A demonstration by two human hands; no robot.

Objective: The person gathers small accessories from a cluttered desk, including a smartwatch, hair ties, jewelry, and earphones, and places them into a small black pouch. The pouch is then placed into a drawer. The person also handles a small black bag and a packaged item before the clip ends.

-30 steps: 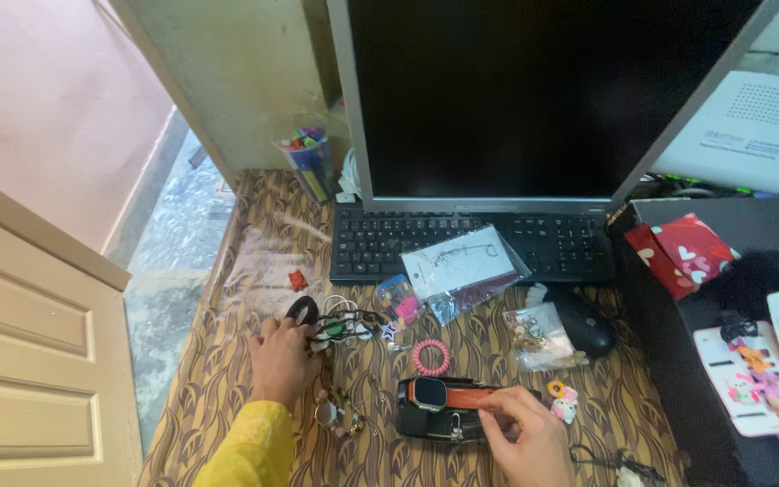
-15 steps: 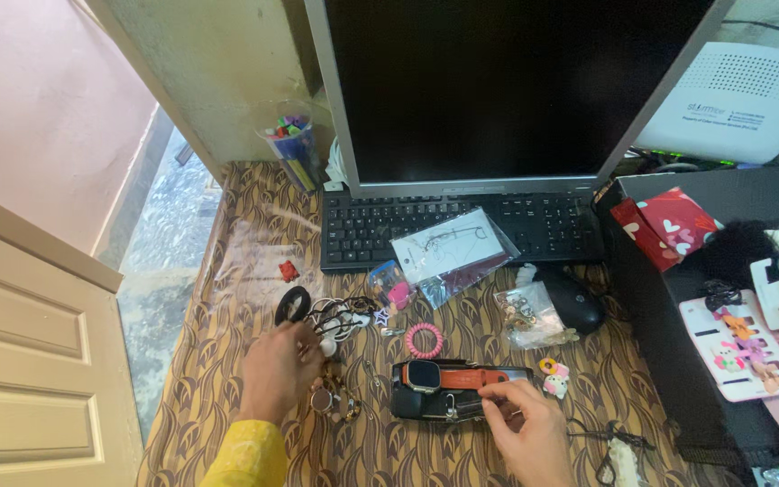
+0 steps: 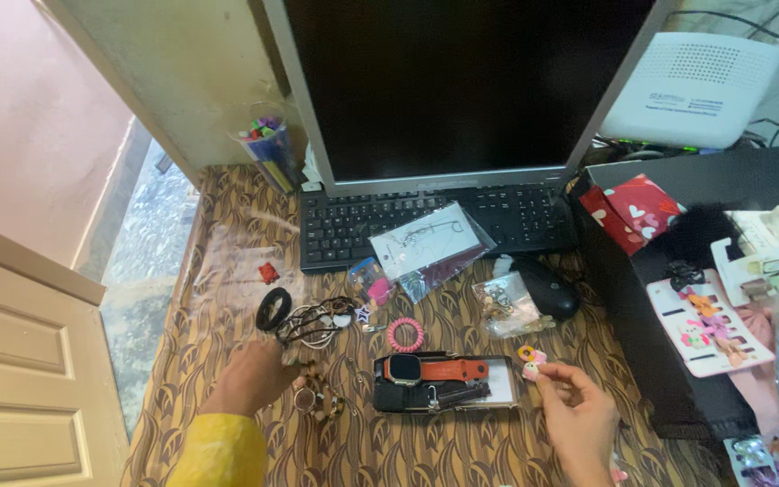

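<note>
My left hand [image 3: 254, 374] lies palm down on the patterned tablecloth [image 3: 227, 271], its fingers loose beside a beaded bracelet [image 3: 319, 399] and just below a tangle of cords [image 3: 317, 320]. Thumb and forefinger of my right hand [image 3: 579, 417] pinch the edge of a small pink and yellow hair clip [image 3: 529, 360]. Between the hands, a smartwatch with an orange strap [image 3: 405, 368] lies on a black pouch [image 3: 403, 399]. A pink spiral hair tie [image 3: 405, 334] sits just above the watch.
A black keyboard [image 3: 344, 230] and a dark monitor [image 3: 462, 81] stand at the back, with clear packets [image 3: 426, 245] and a mouse [image 3: 547, 290] in front. A black box [image 3: 642, 271] with hair-clip cards [image 3: 705, 329] fills the right. A pen cup [image 3: 268, 149] and a door [image 3: 20, 361] are at the left.
My right hand has left the watch strap and moved right to the small hair clip. My left hand slid slightly down from the cords. The camera has shifted, so everything sits further left.
</note>
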